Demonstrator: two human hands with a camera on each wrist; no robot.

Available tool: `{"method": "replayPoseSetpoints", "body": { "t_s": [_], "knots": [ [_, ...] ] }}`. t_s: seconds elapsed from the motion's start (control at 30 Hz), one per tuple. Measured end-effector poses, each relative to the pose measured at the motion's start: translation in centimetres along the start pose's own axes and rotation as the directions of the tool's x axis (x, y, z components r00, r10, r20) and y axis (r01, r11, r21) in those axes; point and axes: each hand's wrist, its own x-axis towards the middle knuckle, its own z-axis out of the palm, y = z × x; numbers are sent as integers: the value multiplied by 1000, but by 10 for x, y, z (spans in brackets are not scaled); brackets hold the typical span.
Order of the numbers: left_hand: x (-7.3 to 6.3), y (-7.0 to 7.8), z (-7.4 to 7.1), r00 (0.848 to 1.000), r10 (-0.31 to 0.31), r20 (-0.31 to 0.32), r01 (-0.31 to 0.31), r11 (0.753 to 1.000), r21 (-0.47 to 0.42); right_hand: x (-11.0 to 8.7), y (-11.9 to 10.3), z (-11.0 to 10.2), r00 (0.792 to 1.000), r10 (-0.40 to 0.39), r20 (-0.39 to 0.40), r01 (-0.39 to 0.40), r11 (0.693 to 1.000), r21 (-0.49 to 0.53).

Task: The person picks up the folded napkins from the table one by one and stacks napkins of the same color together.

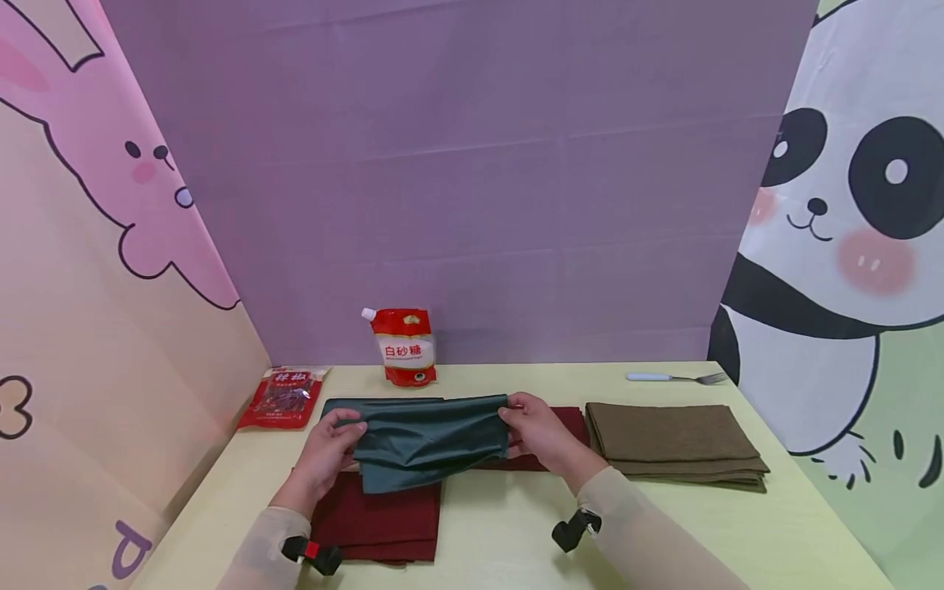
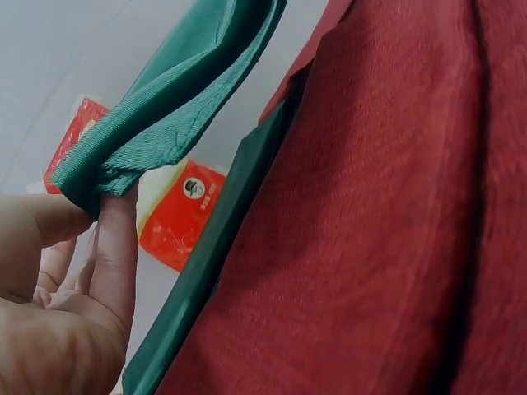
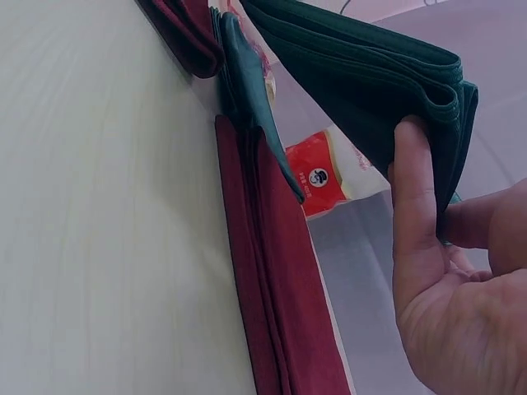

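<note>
A folded dark green cloth [image 1: 435, 442] hangs stretched between both hands above the table. My left hand [image 1: 332, 447] pinches its left end between thumb and fingers, as the left wrist view also shows. At the other end my right hand [image 1: 542, 430] grips the gathered folds; in the right wrist view the layered green edges [image 3: 370, 74] rise over thumb and fingers. Below and behind lies another folded green cloth [image 1: 383, 401], partly hidden. One dark red folded cloth [image 1: 383, 524] lies in front on the left, and a second red cloth [image 1: 568, 422] sits behind the right hand.
A brown folded stack of cloth [image 1: 674, 438] lies on the right of the pale table [image 1: 501, 541]. Behind it is a fork [image 1: 674, 378] with a light handle. A red-and-white sugar pouch [image 1: 406, 348] stands at the back; a red packet [image 1: 283, 397] lies at back left.
</note>
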Motion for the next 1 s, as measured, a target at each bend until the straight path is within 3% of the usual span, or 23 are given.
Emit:
{"method": "replayPoseSetpoints", "body": {
  "t_s": [0.4, 0.63, 1.0],
  "knots": [
    [1, 0, -13, 999, 26, -21, -26, 1000, -17, 13, 1, 11, 1000, 12, 8, -12, 1000, 9],
    [2, 3, -21, 997, -40, -59, 40, 999, -2, 19, -1, 18, 999, 25, 41, -26, 999, 18],
    [4, 4, -32, 997, -68, -45, 67, 998, -20, 31, 1, 31, 998, 34, 44, -35, 999, 26]
  ]
}}
